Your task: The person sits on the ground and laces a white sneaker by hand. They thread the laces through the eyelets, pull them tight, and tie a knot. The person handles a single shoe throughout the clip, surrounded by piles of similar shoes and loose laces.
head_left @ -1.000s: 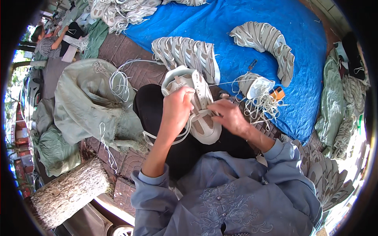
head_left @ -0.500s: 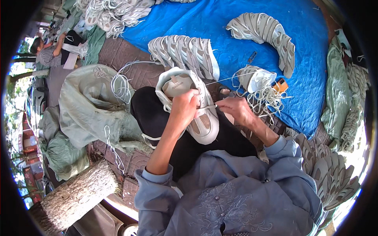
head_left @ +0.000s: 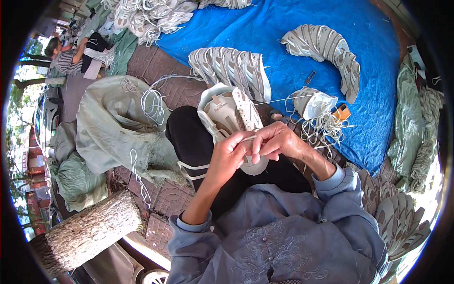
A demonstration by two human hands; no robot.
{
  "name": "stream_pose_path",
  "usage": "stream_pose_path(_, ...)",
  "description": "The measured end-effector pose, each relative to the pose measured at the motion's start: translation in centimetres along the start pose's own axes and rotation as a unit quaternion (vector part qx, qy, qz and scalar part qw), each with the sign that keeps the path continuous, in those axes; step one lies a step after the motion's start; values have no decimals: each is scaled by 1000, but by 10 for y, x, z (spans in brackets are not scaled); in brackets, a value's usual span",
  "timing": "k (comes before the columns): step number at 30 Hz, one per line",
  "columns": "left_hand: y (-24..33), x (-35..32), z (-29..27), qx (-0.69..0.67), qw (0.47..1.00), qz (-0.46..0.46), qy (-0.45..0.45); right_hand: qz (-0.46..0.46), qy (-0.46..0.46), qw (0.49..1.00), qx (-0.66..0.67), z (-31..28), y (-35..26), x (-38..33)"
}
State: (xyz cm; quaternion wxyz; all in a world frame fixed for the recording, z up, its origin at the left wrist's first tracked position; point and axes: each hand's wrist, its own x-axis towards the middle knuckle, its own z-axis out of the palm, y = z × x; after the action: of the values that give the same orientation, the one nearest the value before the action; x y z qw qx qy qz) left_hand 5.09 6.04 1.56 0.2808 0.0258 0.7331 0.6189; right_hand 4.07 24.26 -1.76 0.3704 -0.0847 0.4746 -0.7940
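Note:
A white-and-beige sneaker upper [head_left: 227, 111] lies across my black-trousered lap, its opening facing up and its toe toward me. Above its toe end, my left hand [head_left: 227, 158] and my right hand [head_left: 280, 142] meet, fingertips nearly touching. Both are closed in a pinch on a pale shoelace [head_left: 251, 137], a short bit of which shows between them. My fingers cover much of the toe and the lower lacing. From the upper, a thin taut strand runs right toward a bundle of white laces [head_left: 321, 125].
On the blue tarp [head_left: 364, 61] sit a nested row of uppers [head_left: 231, 68], a curved stack of uppers [head_left: 326, 49] and an orange object [head_left: 341, 112]. A pale sack [head_left: 106, 123] and a log [head_left: 90, 232] are at left. Grey-brown pieces [head_left: 397, 217] fan out at right. Another person [head_left: 71, 61] sits far left.
My right hand has come left to meet the left one over the toe. My left hand has shifted toward me, uncovering more of the upper's opening. The whole view has shifted slightly.

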Motion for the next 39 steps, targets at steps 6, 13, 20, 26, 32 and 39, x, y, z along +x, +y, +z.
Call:
stream_pose_path(6,1,-7,9,133,982,103,82,9,13,994,109,5,7,3)
stream_pose_path(13,-17,-4,11,85,981,112,131,1,64,994,89,13,10,6)
stream_pose_path(20,-15,-6,4,-119,990,-4,74,-94,162,975,-120,17,26,9)
stream_pose_path(26,-19,-3,11,119,981,82,128,-156,195,748,-614,24,34,10)
stream_pose_path(32,-12,-3,15,140,978,25,151,-207,150,671,-696,28,25,14)
stream_pose_path(39,-19,3,19,41,975,40,213,-179,128,670,-709,36,17,17)
